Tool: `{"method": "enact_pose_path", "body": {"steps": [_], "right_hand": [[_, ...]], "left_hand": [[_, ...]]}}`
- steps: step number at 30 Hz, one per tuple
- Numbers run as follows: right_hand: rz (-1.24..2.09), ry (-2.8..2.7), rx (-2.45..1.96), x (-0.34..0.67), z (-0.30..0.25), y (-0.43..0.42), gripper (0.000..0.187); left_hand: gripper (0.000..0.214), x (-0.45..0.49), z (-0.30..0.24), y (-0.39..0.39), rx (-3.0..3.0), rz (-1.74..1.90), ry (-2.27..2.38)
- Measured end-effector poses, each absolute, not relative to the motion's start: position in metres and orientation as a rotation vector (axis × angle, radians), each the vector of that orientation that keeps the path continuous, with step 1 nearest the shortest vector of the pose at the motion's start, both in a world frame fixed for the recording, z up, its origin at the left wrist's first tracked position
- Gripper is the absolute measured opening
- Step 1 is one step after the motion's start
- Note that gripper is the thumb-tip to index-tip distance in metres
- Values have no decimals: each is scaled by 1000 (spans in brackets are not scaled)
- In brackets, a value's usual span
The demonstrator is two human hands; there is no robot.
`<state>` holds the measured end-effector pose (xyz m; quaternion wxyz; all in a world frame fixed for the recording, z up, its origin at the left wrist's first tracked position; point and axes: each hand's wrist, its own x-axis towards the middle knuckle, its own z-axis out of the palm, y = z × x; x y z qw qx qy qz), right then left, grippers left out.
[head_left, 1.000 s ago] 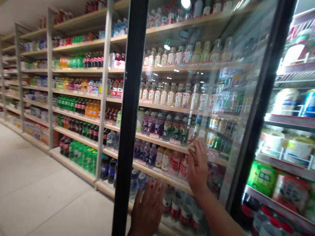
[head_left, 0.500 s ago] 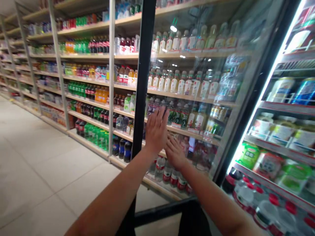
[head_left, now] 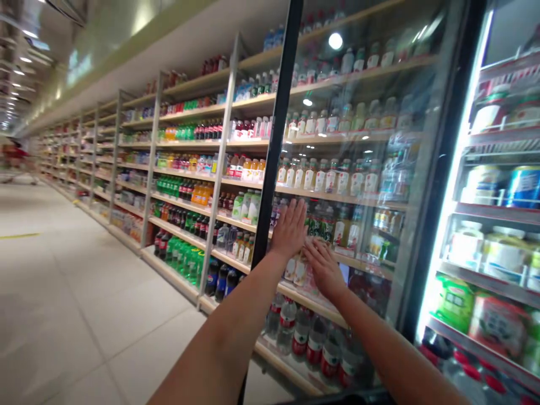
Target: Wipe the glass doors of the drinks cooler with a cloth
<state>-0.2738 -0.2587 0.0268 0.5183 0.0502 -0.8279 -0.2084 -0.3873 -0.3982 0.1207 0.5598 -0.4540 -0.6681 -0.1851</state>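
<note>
Both hands press flat on the large glass cooler door with the black frame [head_left: 363, 169], which stands swung out into the aisle. The left hand [head_left: 289, 229] lies with its fingers [head_left: 295, 211] spread and straight, pointing up, just beside the black vertical edge of the door [head_left: 276, 140]; compared with half a second ago it sits a little more to the right in the view and near the same height, still flat on the glass. The right hand [head_left: 324, 269] is lower and just beside the left one, its fingers [head_left: 314, 252] also open and stretched, holding nothing; one second ago this hand was higher on the glass and the left one was low near the bottom, so now they have come close together. The view has turned upward and to the left, so more of the long aisle and the white ceiling with round lamps [head_left: 335, 40] shows than before. Through the glass and beside it runs the long wooden shelving with metal posts [head_left: 219, 169], full of bottled drinks: green soda bottles [head_left: 185, 261], dark cola bottles [head_left: 219, 279], orange juice bottles [head_left: 200, 193] and white-capped bottles [head_left: 329, 177]. On the right stands the bright open cooler with wire racks [head_left: 498, 208], which carries blue cans [head_left: 523, 185] and a green packet [head_left: 451, 301]. The pale tiled floor [head_left: 84, 304] lies to the left, and far away a blurred red shape [head_left: 14, 154] stands in the aisle.
</note>
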Motion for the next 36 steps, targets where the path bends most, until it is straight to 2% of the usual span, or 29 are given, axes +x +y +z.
{"method": "enact_pose_path", "body": {"steps": [7,16,20,29,36], "right_hand": [[-343,-1873,57,-286,8,-271,62],[-319,-1843,71,-295,8,-270,63],[-268,-1811,52,-297,28,-272,58],[-91,-1609,-19,-298,114,-256,49],[-203,-1715,29,-288,64,-257,51]], "left_hand": [[64,-390,121,-397,-1082,-430,-1569],[65,-392,120,-395,-1086,-448,-1570],[64,-392,120,-395,-1105,-458,-1572],[62,-392,118,-394,-1105,-464,-1545],[61,-391,119,-395,-1092,-457,-1538]]}}
